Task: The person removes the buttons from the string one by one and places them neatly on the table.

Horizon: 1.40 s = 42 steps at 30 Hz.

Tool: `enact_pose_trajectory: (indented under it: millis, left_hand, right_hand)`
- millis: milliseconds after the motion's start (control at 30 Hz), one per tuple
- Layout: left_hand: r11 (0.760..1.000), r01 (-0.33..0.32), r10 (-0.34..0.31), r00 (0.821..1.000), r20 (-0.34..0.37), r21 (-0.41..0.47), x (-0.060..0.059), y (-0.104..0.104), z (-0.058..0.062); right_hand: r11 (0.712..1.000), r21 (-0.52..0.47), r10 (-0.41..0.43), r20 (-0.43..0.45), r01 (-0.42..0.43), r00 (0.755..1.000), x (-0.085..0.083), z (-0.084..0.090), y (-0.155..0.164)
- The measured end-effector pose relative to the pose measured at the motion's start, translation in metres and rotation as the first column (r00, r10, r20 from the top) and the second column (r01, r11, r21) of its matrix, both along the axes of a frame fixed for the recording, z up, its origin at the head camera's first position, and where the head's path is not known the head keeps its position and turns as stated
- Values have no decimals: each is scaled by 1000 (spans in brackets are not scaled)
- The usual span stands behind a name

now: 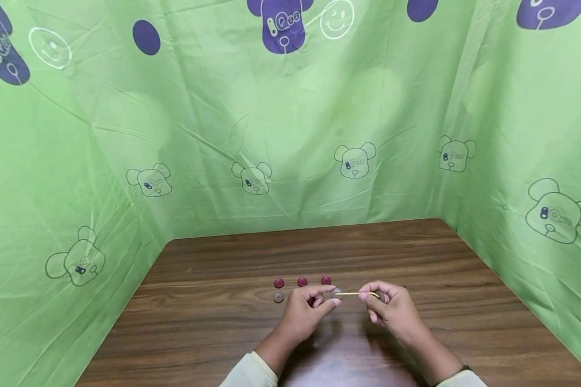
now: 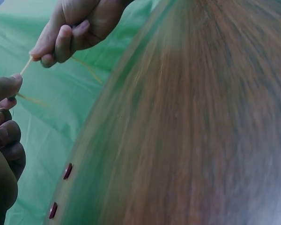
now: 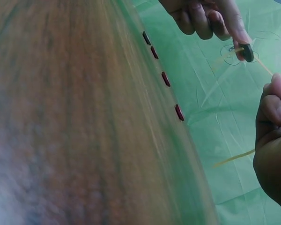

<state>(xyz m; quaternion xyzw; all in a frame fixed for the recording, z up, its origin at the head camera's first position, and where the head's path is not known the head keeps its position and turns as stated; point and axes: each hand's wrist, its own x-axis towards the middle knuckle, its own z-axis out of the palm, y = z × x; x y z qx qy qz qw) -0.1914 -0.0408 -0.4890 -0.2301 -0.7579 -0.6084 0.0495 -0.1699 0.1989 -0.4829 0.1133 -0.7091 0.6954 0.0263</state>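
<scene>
Two hands meet low over a brown wooden table (image 1: 416,258), w/ a thin pale stick (image 1: 355,293) bridging them. Right hand (image 1: 392,309) pinches the stick's right end betw. thumb & forefinger, other fingers curled under; in the right wrist view the stick runs up from those fingers (image 3: 274,93) toward the other hand. Left hand (image 1: 310,309) has fingers curled, thumb & forefinger pinching a small dark round button (image 3: 247,52) right at the stick's left end; stick tip is at the button, but can't tell if it passes through a hole. In the head view that button (image 1: 336,292) shows only as a small greyish disc at the left fingertips. Left wrist view: left thumb tip (image 2: 9,84) touches the stick (image 2: 25,66), right hand (image 2: 72,28) above it gripping the far end. On the table just beyond the hands, 3 red buttons (image 1: 302,281) lie in a row, evenly spaced, apart from each other; a grey-brown button (image 1: 278,296) sits just below the leftmost red one, left of the left hand, not touched. Green cloth (image 1: 290,134) printed w/ bear faces & purple shapes walls the table on 3 sides. Cream sleeves (image 1: 249,373) show at both wrists.
</scene>
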Motion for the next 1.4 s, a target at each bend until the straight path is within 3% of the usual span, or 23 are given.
enact_pose_trajectory:
  millis: [433,800,1033,1400]
  left_hand:
    - [1000,11,-11,999,37,-2,-2,-11,-2]
    - [1000,-20,21,999,-34,17,-8,-18,-10]
    - [999,-52,52,999,2,14,-10,-21,-10]
    - [994,-110,110,994,5,18,-16,-33,-14]
  right_hand:
    - [998,-12,-69,34,69,997,1,2,0]
    - [994,-27,-101,29,102,994,0,6,4]
    - [994,-35,-102,24,103,994,-1,8,7]
    - [991,-43,-129,46,131,991,-2,11,9]
